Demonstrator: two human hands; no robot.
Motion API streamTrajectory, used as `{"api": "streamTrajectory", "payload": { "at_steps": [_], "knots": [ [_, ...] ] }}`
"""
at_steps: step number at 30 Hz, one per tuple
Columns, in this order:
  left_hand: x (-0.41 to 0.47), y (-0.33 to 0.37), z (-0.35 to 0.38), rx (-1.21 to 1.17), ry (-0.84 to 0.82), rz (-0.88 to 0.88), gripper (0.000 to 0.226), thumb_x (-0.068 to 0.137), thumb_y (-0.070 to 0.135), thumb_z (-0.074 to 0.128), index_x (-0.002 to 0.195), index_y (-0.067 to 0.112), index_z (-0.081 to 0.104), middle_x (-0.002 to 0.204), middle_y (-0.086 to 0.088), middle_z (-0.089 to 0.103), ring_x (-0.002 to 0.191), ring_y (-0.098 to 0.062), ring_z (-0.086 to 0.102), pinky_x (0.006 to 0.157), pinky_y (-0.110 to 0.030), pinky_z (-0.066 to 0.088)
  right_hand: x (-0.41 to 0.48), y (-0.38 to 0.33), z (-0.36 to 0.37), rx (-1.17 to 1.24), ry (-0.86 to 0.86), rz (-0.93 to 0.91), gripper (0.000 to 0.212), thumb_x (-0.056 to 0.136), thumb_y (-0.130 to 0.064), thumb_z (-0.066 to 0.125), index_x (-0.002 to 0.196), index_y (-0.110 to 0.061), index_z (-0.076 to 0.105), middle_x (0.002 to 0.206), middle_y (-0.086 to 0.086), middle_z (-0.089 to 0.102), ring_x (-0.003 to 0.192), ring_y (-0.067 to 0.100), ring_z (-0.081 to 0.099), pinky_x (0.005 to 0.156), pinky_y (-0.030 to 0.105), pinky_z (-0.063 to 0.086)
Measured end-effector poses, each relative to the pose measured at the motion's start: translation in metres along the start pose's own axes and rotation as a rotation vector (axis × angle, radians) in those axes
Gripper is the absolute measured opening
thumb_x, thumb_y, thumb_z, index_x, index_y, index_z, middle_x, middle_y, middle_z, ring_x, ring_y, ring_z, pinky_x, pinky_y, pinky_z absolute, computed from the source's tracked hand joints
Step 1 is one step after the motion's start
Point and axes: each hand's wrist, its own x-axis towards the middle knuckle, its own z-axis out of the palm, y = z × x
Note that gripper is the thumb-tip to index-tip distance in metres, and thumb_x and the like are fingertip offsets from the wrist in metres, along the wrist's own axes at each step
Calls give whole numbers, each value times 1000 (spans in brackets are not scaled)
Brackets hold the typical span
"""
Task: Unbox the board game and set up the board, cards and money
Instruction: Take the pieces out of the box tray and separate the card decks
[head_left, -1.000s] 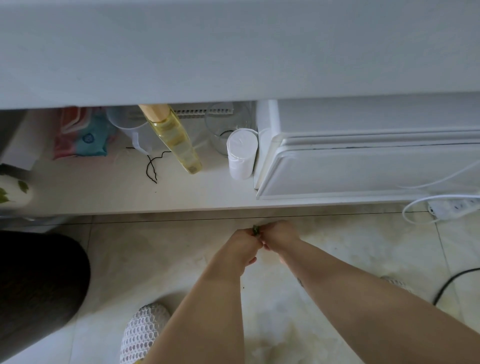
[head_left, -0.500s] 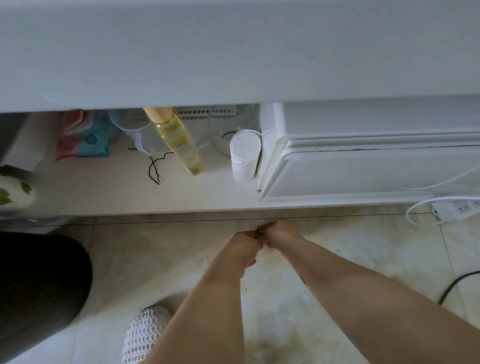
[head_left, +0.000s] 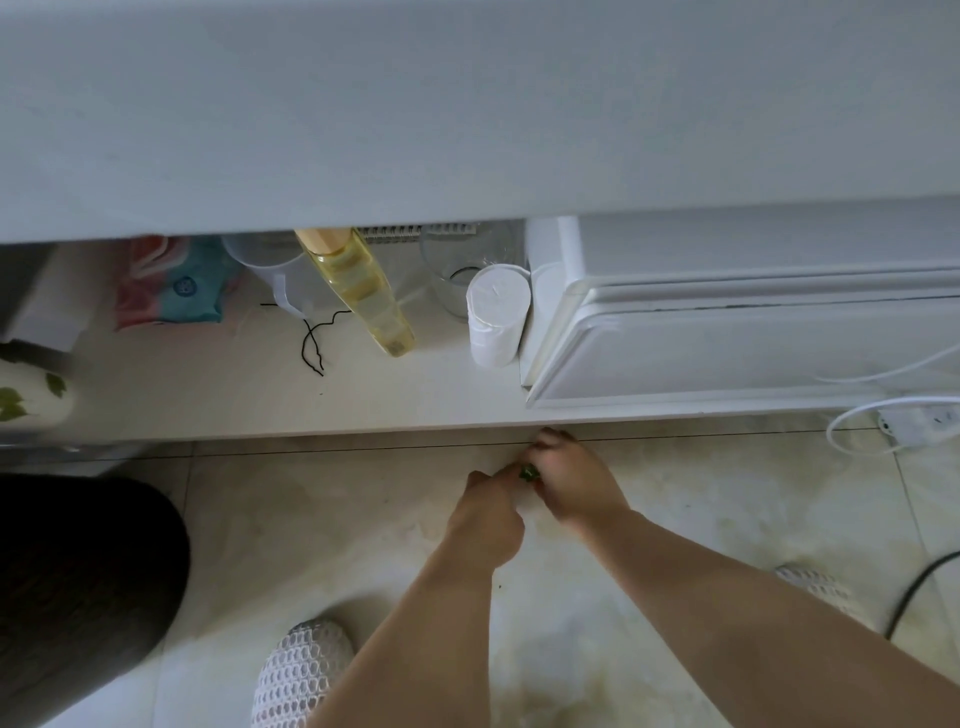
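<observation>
Pinching 1 small green piece (head_left: 529, 472) btwn 2 hands, left hand (head_left: 488, 517) & right hand (head_left: 576, 486), over floor (head_left: 311, 519).

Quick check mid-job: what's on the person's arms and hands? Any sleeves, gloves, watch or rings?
The left forearm and right forearm are bare to the frame edge, with no sleeves in view. The left hand and right hand are ungloved; no watch, bracelet or ring shows.

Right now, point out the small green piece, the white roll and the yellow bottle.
small green piece (head_left: 529, 473), head view, on its exposed top.
white roll (head_left: 497, 301), head view, on its flat top end.
yellow bottle (head_left: 365, 296), head view, on its middle.
</observation>
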Motion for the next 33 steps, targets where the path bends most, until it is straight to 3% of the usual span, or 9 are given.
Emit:
{"api": "streamTrajectory", "payload": {
  "at_steps": [5,9,13,16,22,25,28,30,33],
  "knots": [
    [-1,1,1,-9,-64,-2,66,91,3,39,144,41,29,126,-9,37,103,-28,53,94,-31,46,2,-3,4,-50,2,35,22,87,-4,51,101,-15,65,110,1,59,107,20,53,79,26,40],
    [0,-1,0,-71,-69,14,65,89,1,38,142,37,35,124,-12,43,93,-29,56,82,-27,47,6,-7,4,-50,-27,104,20,86,-2,52,97,-13,65,104,4,61,98,21,57,70,25,38],
    [2,-2,4,-162,-14,4,56,84,-1,40,134,24,50,122,-10,55,101,-28,58,79,-25,45,10,-10,5,-42,-68,169,21,86,1,50,100,-8,61,105,8,60,95,23,57,69,27,39],
    [3,-3,6,-193,80,-37,53,85,0,39,130,23,52,122,-3,54,101,-21,56,77,-24,46,11,-9,7,-49,-79,152,22,83,4,52,100,-8,60,108,8,57,100,24,54,71,27,38],
    [4,2,6,-89,155,-16,52,88,0,37,128,31,48,120,-1,47,94,-20,56,81,-28,49,8,-5,13,-22,-55,114,18,87,0,51,97,-10,61,111,7,57,106,23,53,79,27,42],
    [6,6,5,-29,162,-19,54,89,1,38,130,33,49,124,0,46,92,-19,56,78,-27,49,4,-5,12,60,23,170,18,86,0,49,98,-11,57,100,6,61,89,21,56,67,25,37],
    [3,11,4,78,179,-12,52,90,2,41,130,35,50,125,2,45,101,-20,57,83,-30,50,-2,-7,15,117,81,256,14,87,-2,49,87,-13,58,88,4,62,76,17,53,57,23,33],
    [3,13,4,148,194,-16,49,92,3,41,131,33,49,124,1,45,105,-20,56,84,-30,48,-6,-8,19,176,109,308,15,84,-3,49,82,-11,61,84,3,63,73,17,55,55,24,40],
    [5,15,4,217,222,-18,44,93,4,40,131,26,50,125,-1,45,107,-21,55,85,-31,47,-9,-12,21,263,127,373,21,83,-2,49,84,-11,68,85,3,65,75,18,61,64,28,50]
  ]
}}
